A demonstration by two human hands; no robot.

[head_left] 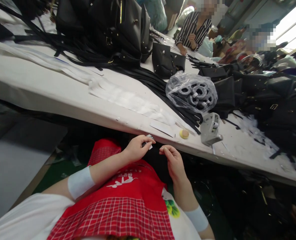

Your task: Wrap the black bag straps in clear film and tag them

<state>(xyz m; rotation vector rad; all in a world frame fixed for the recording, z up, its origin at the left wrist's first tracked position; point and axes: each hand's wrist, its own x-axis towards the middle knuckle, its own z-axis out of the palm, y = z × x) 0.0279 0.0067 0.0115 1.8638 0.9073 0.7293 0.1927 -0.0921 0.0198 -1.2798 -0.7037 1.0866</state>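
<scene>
Workshop's packed, and the biggest thing is a long table covered in white cloth running left to right. Far left stands a cluster of big black leather-look handbags, with a dark heap of black bags on the right. Across the table there's a person in a black-and-white striped shirt. Long flat black straps lie loose along the middle. Nearer right: a clear plastic bag of dark rolls, then a light grey tape dispenser.

Progress-wise, I'd say the handbags look mostly made up, gold fittings on, while the straps seem unattached. Can't tell if any bag is finished.

Hands are apart, just off the near edge. Left hand pinches a small grey-and-white piece, not fixed to anything I can see, so that bit looks undone. Right hand has thumb and forefinger together; can't tell if anything's between them.
</scene>
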